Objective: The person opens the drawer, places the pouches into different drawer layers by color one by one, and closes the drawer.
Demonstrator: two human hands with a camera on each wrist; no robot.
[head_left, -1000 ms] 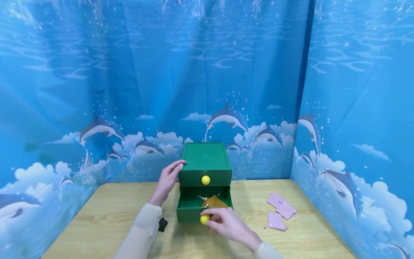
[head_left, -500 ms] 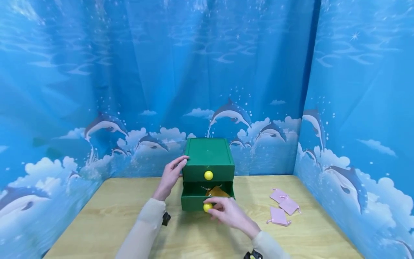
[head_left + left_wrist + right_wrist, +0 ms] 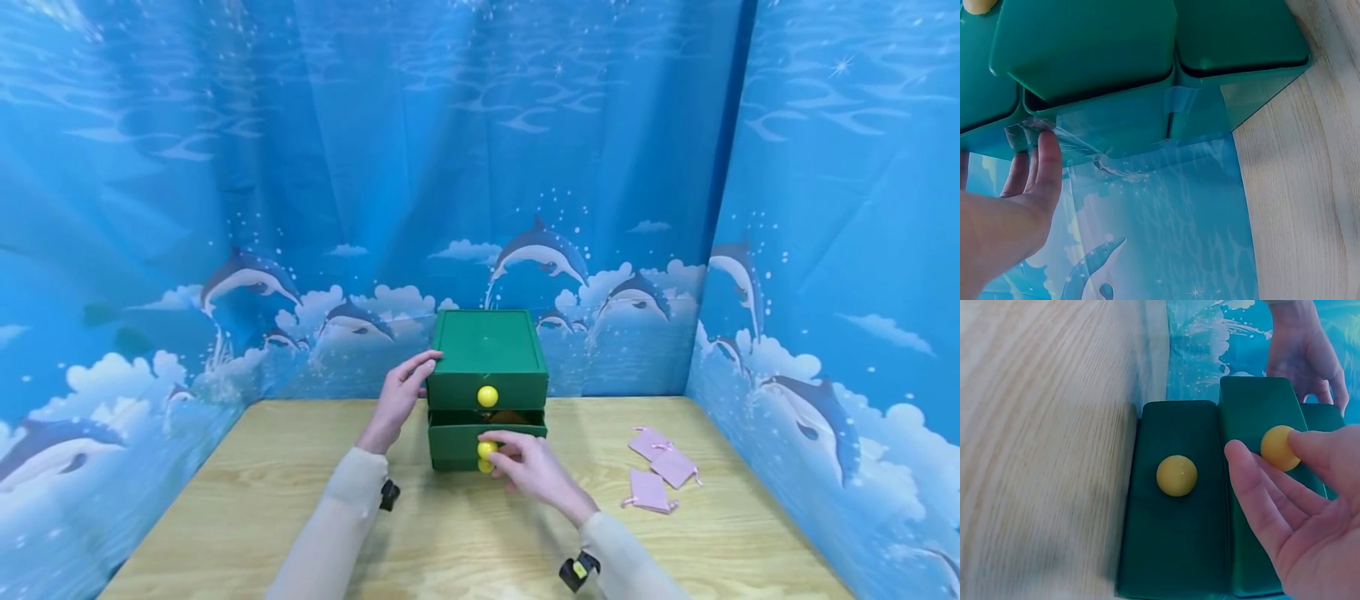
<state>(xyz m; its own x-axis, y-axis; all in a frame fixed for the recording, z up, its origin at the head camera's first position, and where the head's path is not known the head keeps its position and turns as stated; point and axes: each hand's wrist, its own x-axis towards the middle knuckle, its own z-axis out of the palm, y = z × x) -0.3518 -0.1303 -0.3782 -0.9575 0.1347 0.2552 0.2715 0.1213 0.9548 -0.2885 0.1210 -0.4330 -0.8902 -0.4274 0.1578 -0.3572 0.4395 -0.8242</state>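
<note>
A green cabinet (image 3: 489, 342) with stacked drawers and round yellow knobs stands on the table. Its middle drawer (image 3: 457, 440) juts out part way, also in the left wrist view. Through the gap above its front shows a bit of a brown pouch (image 3: 510, 416), mostly hidden. My right hand (image 3: 542, 475) holds this drawer's yellow knob (image 3: 1280, 448) between its digits. My left hand (image 3: 397, 400) rests against the cabinet's left side near the top front corner. In the left wrist view, its fingers (image 3: 1049, 162) lie fairly straight on that wall.
Several pink drawstring pouches (image 3: 649, 490) lie on the wooden table (image 3: 300, 483) to the right. A blue curtain (image 3: 337, 167) with dolphins encloses the back and sides. The lowest drawer's knob (image 3: 1177, 475) sits just below the held one. Black wrist cameras hang under both forearms.
The middle drawer has slid inward, pushed by my right hand, so the brown pouch is now mostly covered. My left hand has stayed against the cabinet. The head view has shifted slightly.
</note>
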